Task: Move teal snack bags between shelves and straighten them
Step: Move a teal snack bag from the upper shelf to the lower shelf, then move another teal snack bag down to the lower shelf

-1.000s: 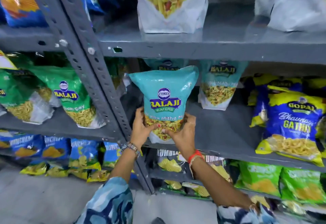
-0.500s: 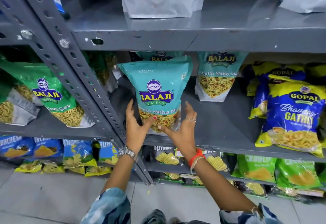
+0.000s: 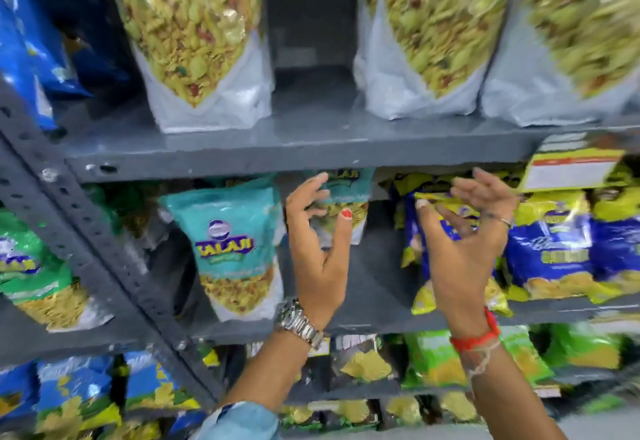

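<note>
1. Both hands are empty with fingers spread: left hand [image 3: 318,249] before the rear teal bag [image 3: 346,204], right hand [image 3: 464,231] before the blue bags [image 3: 554,252].
2. The front teal bag [image 3: 235,249] stands upright near the middle shelf's [image 3: 374,318] front edge, left part.
3. It looks light, soft and crinkly; best held by both sides, low.
4. The upper shelf [image 3: 277,159] hangs close above, and blue bags crowd the right.

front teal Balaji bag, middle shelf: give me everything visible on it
The teal plastic Balaji snack pouch stands upright on the grey metal middle shelf, leaning slightly. It has a teal upper part with a round logo and purple name banner, a clear window showing yellow mix, and a white base. Its top edge looks creased. Neither hand touches it; the left hand is open just to its right. Print is blurred.
</note>
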Motion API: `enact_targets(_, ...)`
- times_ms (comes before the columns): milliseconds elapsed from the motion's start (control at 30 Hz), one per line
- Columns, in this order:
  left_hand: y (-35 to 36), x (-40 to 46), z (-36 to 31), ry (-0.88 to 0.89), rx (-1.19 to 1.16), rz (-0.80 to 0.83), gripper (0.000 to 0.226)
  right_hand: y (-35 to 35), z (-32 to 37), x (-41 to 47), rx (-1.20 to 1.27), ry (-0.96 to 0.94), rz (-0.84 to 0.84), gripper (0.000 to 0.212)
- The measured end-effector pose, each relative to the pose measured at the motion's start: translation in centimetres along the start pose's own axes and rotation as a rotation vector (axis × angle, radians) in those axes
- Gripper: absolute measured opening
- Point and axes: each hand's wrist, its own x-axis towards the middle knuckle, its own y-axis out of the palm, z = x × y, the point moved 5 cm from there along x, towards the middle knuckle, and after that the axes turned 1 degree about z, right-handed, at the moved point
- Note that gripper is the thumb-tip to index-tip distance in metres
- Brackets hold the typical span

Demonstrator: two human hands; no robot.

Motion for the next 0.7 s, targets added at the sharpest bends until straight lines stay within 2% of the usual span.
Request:
enact_targets(133,6.3,2.1,-4.8,0.038,-0.242,0.144,0.033,-4.1,3.8,4.7,-0.021,-0.108,-0.097,0.051)
enact_targets(200,9.5,3.5,-7.0,-0.001,-0.362,0.241,0.031,-5.8,5.6,7.4,-0.040,-0.162,-0.131,0.051)
enact_targets(333,15.4,6.1,-9.7,-0.067,-0.388,0.346,0.030,-7.7,8.0,13.4,-0.098,-0.193,-0.127,0.048)
enact_targets(400,17.7,7.1,-10.4,-0.067,-0.314,0.373,0.039,-8.2,8.3,15.7,-0.179,-0.169,-0.110,0.057)
enact_targets(500,19.9,8.4,-10.5,-0.121,-0.237,0.366,0.052,-8.4,8.1,18.4,-0.291,-0.049,-0.012,0.080)
enact_targets(700,21.8,9.5,-10.3,-0.231,-0.268,0.313,0.071,-7.7,7.1,20.8,-0.246,0.190,0.220,0.110)
